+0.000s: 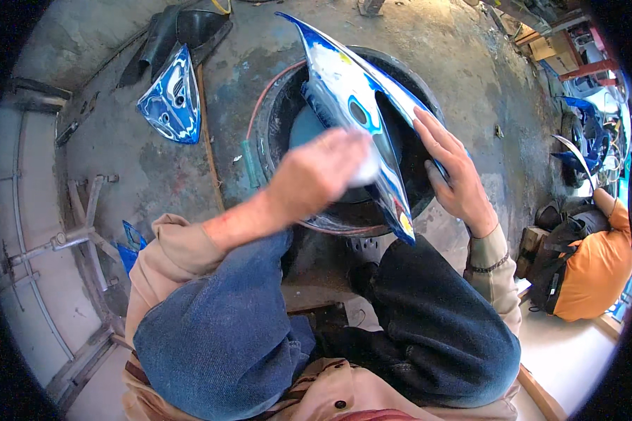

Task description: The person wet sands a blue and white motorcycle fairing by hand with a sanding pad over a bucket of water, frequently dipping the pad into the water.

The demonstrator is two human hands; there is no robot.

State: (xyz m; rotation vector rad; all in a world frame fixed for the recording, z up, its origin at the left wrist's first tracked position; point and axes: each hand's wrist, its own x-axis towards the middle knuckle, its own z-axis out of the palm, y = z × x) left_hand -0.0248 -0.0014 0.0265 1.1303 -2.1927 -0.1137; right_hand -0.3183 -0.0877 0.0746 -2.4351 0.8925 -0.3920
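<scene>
A long blue-and-white motorcycle fairing panel (354, 98) lies slantwise over a round black tub (263, 116), its narrow tip pointing far left. My left hand (319, 168), smeared by motion, is closed on a white pad (366, 168) against the panel's near half; whether the pad is sponge or cloth I cannot tell. On the other side, my right hand (456, 168) grips the panel's right edge, fingers along its top and thumb lower down. Below the panel, greyish water (305, 130) shows in the tub.
Another blue-and-white panel (172, 102) lies on the floor at far left, beside a wooden strip (209, 140) and black plastic parts (182, 31). A metal frame (84, 224) stands left. At right a person in orange (597, 263) sits near more blue parts (590, 133).
</scene>
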